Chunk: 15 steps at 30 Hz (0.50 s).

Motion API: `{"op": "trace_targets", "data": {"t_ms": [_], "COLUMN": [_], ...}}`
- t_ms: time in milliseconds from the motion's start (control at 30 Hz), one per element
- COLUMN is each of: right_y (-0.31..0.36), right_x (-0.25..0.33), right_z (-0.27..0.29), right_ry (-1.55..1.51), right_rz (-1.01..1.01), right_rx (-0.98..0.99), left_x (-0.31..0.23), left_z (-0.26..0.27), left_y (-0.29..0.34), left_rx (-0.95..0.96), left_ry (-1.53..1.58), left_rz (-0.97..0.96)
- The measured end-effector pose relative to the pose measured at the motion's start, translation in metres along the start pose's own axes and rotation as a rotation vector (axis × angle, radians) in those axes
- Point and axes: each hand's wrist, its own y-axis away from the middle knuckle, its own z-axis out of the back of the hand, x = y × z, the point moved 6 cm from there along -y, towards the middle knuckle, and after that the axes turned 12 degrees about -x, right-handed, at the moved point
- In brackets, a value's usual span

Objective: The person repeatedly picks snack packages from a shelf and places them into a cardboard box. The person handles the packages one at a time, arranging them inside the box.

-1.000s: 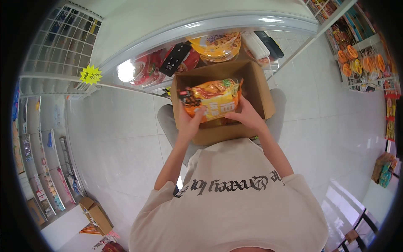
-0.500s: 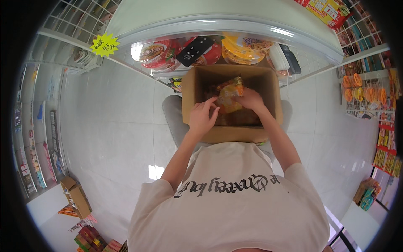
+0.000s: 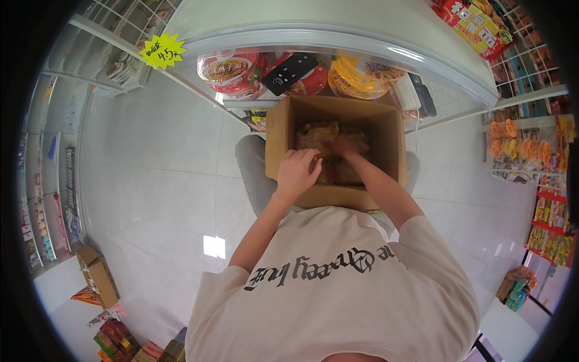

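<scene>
A cardboard box (image 3: pixel 277 142) stands between my knees with its top uncovered. Inside lie several clear-wrapped food packets (image 3: pixel 318 131) in orange and brown tones, dim in the shade. Deep in the box is my right hand (image 3: pixel 344 148), over the packets; its fingers are smeared by motion and partly lost in shadow. My left hand (image 3: pixel 298 173) hovers at the box's near left side, its fingers loosely bent, a gap between thumb and forefinger and nothing visible in it.
Ahead is a white shelf (image 3: pixel 338 45). On the tier below it sit red noodle bowls (image 3: pixel 232 73), yellow noodle bowls (image 3: pixel 365 77) and a black patterned phone-shaped thing (image 3: pixel 288 73). A red-and-yellow packet (image 3: pixel 476 27) lies at upper right. Racks line both sides.
The yellow-orange packet in my right hand has gone down into the box, and that hand is now lower among the packets. My left hand stays near the box's left side.
</scene>
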Motion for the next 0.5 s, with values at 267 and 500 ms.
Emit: {"op": "trace_targets", "data": {"t_ms": [267, 500], "right_y": [0.053, -0.011], "right_x": [0.068, 0.045], "right_z": [0.017, -0.024], "right_ry": [0.471, 0.275], "right_rz": [0.709, 0.544], "right_rx": [-0.430, -0.541], "left_x": [-0.002, -0.009], "left_z": [-0.007, -0.010], "left_y": [-0.006, -0.014], "left_rx": [0.042, 0.065], "left_ry": [-0.031, -0.048], "left_rz": [-0.009, -0.023]}}
